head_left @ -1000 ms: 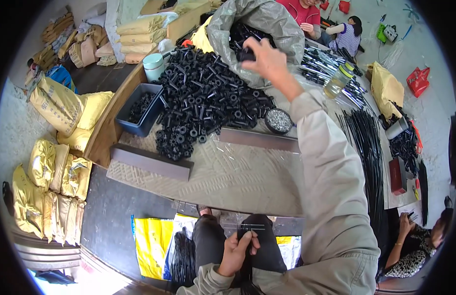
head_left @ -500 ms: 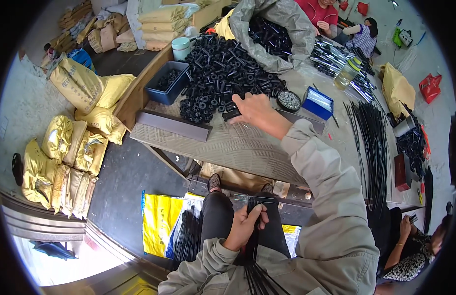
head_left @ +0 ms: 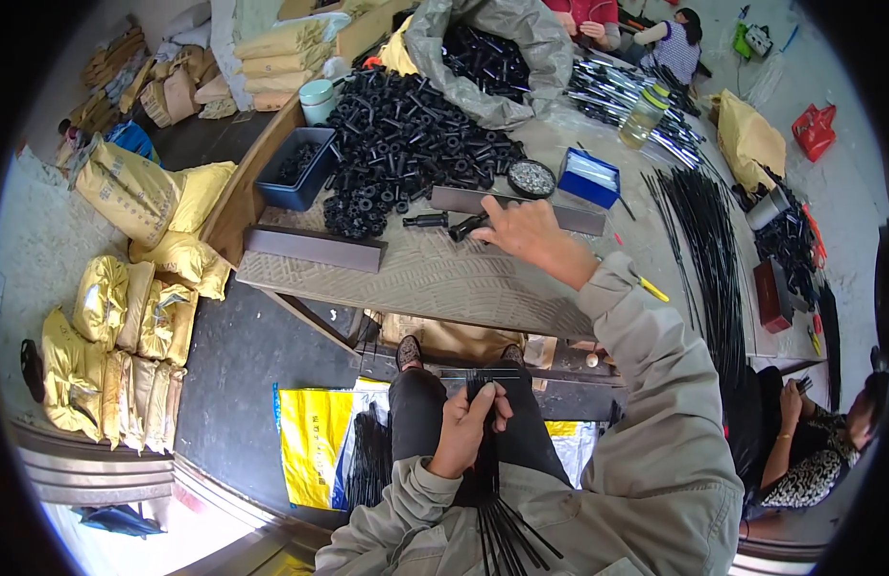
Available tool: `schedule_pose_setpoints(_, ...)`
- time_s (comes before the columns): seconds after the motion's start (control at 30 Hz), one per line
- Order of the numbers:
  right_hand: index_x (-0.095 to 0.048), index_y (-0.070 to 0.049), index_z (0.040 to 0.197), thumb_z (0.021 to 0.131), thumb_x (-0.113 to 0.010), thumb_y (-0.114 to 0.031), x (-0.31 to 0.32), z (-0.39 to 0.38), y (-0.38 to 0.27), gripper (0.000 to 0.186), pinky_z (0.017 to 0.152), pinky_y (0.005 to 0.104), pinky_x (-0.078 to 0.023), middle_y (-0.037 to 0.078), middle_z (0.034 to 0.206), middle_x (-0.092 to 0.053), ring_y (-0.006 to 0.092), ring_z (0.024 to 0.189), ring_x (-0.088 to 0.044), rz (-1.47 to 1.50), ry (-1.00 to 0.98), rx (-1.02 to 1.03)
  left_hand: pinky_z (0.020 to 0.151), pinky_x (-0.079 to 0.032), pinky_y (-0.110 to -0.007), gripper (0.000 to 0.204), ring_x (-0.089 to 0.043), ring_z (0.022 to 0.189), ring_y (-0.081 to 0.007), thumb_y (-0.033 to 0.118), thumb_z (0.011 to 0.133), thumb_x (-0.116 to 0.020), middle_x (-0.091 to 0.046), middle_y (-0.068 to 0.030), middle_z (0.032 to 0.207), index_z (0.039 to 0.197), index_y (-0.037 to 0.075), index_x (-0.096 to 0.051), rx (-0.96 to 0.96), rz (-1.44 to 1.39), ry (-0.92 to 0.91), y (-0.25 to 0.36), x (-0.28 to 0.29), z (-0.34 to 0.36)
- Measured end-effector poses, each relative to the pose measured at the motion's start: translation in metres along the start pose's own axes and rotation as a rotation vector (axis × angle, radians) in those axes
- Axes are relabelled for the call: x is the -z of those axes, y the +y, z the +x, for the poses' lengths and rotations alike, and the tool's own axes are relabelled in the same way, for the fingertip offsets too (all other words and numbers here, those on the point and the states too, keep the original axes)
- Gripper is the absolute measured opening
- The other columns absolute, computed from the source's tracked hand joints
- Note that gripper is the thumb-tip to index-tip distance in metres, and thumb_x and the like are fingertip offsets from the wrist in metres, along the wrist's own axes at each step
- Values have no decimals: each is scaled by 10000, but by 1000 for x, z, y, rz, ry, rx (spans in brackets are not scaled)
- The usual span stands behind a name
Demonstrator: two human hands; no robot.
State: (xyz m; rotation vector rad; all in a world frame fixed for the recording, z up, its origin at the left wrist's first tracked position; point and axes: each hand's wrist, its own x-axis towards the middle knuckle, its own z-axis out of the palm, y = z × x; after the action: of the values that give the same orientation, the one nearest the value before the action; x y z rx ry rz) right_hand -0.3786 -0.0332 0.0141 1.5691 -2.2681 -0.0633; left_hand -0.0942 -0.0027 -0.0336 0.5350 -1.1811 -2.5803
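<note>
My left hand (head_left: pixel 468 427) is closed round a bundle of thin black rods (head_left: pixel 511 538) above my lap, with fine straight wires (head_left: pixel 502 375) lying crosswise at its top. On the bench my right hand (head_left: pixel 511 226) has its fingers on a short black plastic part (head_left: pixel 461 230), beside a similar part (head_left: pixel 425 220) lying flat. Just behind are a grey bar (head_left: pixel 583 219), a round dish of small metal pieces (head_left: pixel 531 178) and a blue open box (head_left: pixel 588 191). A large heap of black parts (head_left: pixel 391 139) lies farther left.
A wooden board (head_left: pixel 224 221) borders the bench's left side, near a blue tub (head_left: pixel 281 192). A grey sack (head_left: pixel 430 43) and clear bottle (head_left: pixel 636 120) stand behind. Black rods (head_left: pixel 703 259) lie right. Co-workers sit at back (head_left: pixel 670 53) and right (head_left: pixel 790 451). Yellow sacks (head_left: pixel 99 307) are stacked left.
My right hand has come down from over the grey sack to the bench front, and a black part now lies left of it. My left hand still grips the rods.
</note>
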Motion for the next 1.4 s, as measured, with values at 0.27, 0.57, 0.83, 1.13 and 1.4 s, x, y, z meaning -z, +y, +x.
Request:
schedule_pose_setpoints(0.27, -485, -87, 912, 834, -546, -519, -18, -26, 5, 444, 421, 331, -453, 84, 627, -606, 244, 551, -629, 14, 212, -45, 558, -434, -230, 204, -520, 590, -105, 210, 965, -482, -587, -70, 726, 944, 19, -550, -9, 25, 0, 1, -7, -4)
schedule_pose_setpoints(0.57, -539, -63, 949, 837, -611, -315, 10, -44, 40, 285, 616, 380, -474, 135, 745, -631, 303, 741, -636, 1048, 253, -346, 555, -438, -239, 197, -517, 581, -106, 212, 964, -485, -586, -69, 724, 935, 29, -552, -1, 44, 26, -1, -7, 1)
schedule_pose_setpoints(0.83, -694, -101, 839, 729, -663, -329, -11, 56, 51, 255, 703, 437, -501, 141, 863, -667, 327, 807, -643, 451, 53, -348, 562, -431, -230, 212, -533, 601, -110, 192, 974, -459, -597, -72, 746, 957, 2, -553, 16, 100, 33, -2, -14, 6)
schedule_pose_setpoints(1.13, -702, -101, 926, 722, -650, -172, -4, 90, 28, 222, 740, 377, -522, 121, 906, -685, 257, 920, -660, 266, -226, -395, 545, -431, -240, 193, -530, 585, -121, 156, 977, -436, -598, -87, 729, 944, -2, -542, 55, 92, 57, -4, -15, 12)
schedule_pose_setpoints(1.4, -593, -22, 1088, 818, -638, -177, 61, -16, 10, 314, 777, 307, -475, 51, 941, -655, 157, 837, -634, 1230, 75, 62, 538, -430, -240, 185, -531, 582, -124, 164, 970, -457, -586, -84, 724, 940, -1, -533, 37, 76, 54, -7, -15, 10)
